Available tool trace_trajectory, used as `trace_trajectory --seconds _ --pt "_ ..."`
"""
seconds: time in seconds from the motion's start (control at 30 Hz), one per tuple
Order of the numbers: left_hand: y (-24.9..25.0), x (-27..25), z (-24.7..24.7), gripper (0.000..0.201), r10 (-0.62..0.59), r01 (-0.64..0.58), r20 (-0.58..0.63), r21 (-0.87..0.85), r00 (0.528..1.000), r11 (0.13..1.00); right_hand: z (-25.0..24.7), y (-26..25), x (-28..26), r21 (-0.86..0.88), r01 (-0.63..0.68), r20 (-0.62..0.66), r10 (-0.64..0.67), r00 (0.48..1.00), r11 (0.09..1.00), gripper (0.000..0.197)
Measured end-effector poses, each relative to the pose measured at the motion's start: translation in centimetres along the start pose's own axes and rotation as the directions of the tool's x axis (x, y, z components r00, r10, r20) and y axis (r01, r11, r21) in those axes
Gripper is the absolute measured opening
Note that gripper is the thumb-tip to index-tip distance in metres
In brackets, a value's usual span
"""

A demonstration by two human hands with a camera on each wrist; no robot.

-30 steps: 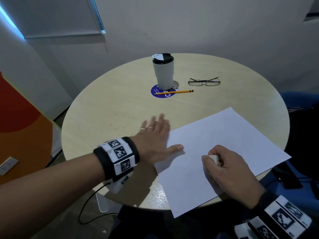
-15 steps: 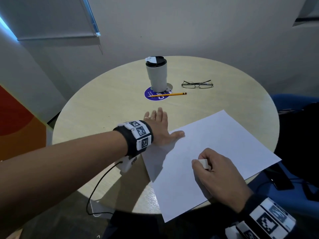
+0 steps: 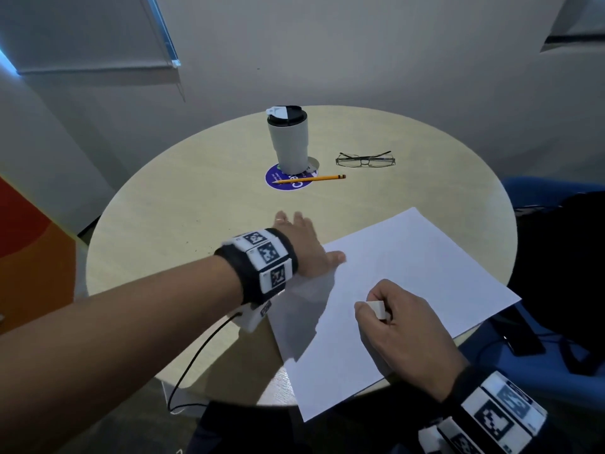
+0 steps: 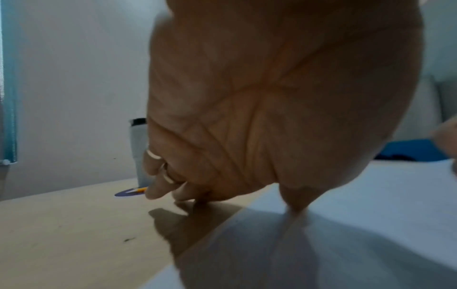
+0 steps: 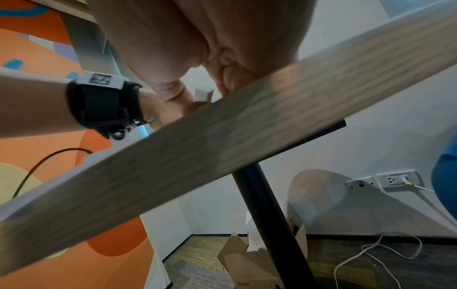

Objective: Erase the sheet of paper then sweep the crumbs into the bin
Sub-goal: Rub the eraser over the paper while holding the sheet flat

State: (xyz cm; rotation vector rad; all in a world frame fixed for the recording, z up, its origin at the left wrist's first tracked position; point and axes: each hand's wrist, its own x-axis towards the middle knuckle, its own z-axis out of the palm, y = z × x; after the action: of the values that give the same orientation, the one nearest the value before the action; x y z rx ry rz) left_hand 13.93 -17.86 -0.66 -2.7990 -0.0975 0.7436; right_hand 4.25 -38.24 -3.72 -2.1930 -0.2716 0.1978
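A white sheet of paper (image 3: 406, 290) lies at the near right of the round wooden table (image 3: 183, 224), its near corner hanging over the edge. My left hand (image 3: 304, 247) lies flat with straight fingers, thumb on the sheet's left corner, fingers on the table. In the left wrist view the left hand's palm (image 4: 259, 97) fills the frame above the paper (image 4: 346, 224). My right hand (image 3: 399, 322) pinches a white eraser (image 3: 376, 309) over the sheet's near part. The eraser (image 5: 204, 93) also peeks above the table edge in the right wrist view. Dark crumbs (image 3: 199, 249) dot the table left of the sheet.
A grey lidded cup (image 3: 288, 139) stands on a purple coaster (image 3: 278, 182) at the back, with a yellow pencil (image 3: 311, 179) across it and glasses (image 3: 365, 158) to its right. A cardboard box (image 5: 249, 260) sits on the floor by the black table leg (image 5: 267, 215).
My left hand slid forward along the sheet's left edge, away from me. The right hand still holds the eraser on the paper's near part and barely moved.
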Motion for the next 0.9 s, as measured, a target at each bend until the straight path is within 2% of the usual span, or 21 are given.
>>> trace_trajectory --seconds 0.03,0.1,0.17,0.2,0.27,0.37,0.43,0.47,0.5,0.57,0.67,0.77,0.9 --pt "-0.3 -1.1 0.4 0.101 0.000 0.000 -0.015 -0.021 1.000 1.000 0.0 0.0 0.0 -0.002 0.000 -0.003 0.000 1.000 1.000 0.028" --pt "-0.7 -3.6 1.9 0.088 0.173 -0.182 -0.089 -0.106 0.981 0.978 -0.1 0.0 0.1 -0.002 -0.005 0.002 0.005 1.000 1.000 0.027" --pt "-1.1 -6.0 4.3 0.086 0.377 -0.388 -0.096 -0.157 0.921 0.908 -0.2 -0.2 0.0 -0.008 -0.010 0.010 0.010 1.000 1.000 0.026" --pt "-1.5 -7.1 5.5 0.090 0.424 -0.431 -0.075 -0.153 0.902 0.889 -0.1 -0.3 0.0 -0.011 -0.011 0.012 0.011 1.000 1.000 0.025" --pt "-2.7 -7.9 7.3 0.101 0.383 -0.384 -0.035 -0.145 0.923 0.912 -0.1 -0.3 -0.1 -0.011 -0.016 0.007 0.016 1.000 1.000 0.025" --pt "-5.4 -8.3 7.8 0.114 0.163 -0.155 0.032 -0.168 0.986 0.973 0.0 -0.2 -0.1 -0.001 -0.029 -0.008 0.029 1.000 1.000 0.025" --pt "-6.6 -8.9 7.7 0.118 0.015 -0.010 0.024 -0.189 1.000 0.982 0.1 -0.1 -0.1 0.011 -0.037 -0.027 0.038 0.999 0.999 0.024" --pt "-6.7 -9.3 7.8 0.118 -0.016 0.013 -0.017 -0.204 1.000 0.979 0.1 0.0 0.0 0.019 -0.038 -0.037 0.039 0.999 0.999 0.023" --pt "-6.5 -10.0 8.1 0.115 -0.004 -0.013 -0.076 -0.221 0.997 0.975 0.1 0.2 0.0 0.033 -0.036 -0.046 0.038 0.998 0.999 0.022" --pt "-5.4 -11.3 9.1 0.110 0.102 -0.153 -0.191 -0.273 0.976 0.950 0.2 0.6 0.2 0.074 -0.036 -0.068 0.041 0.997 0.997 0.019" --pt "-3.6 -12.7 10.9 0.115 0.212 -0.304 -0.261 -0.390 0.942 0.869 0.2 0.7 0.2 0.094 -0.004 -0.086 0.012 0.996 0.996 0.012" --pt "-2.6 -12.9 12.7 0.123 0.198 -0.324 -0.322 -0.410 0.926 0.852 0.3 0.6 -0.2 0.049 0.084 -0.074 -0.080 0.994 0.995 0.010" --pt "-2.4 -12.9 13.1 0.128 0.167 -0.340 -0.399 -0.417 0.902 0.843 0.8 -0.2 -1.0 -0.118 0.258 -0.065 -0.267 0.962 0.959 0.011"
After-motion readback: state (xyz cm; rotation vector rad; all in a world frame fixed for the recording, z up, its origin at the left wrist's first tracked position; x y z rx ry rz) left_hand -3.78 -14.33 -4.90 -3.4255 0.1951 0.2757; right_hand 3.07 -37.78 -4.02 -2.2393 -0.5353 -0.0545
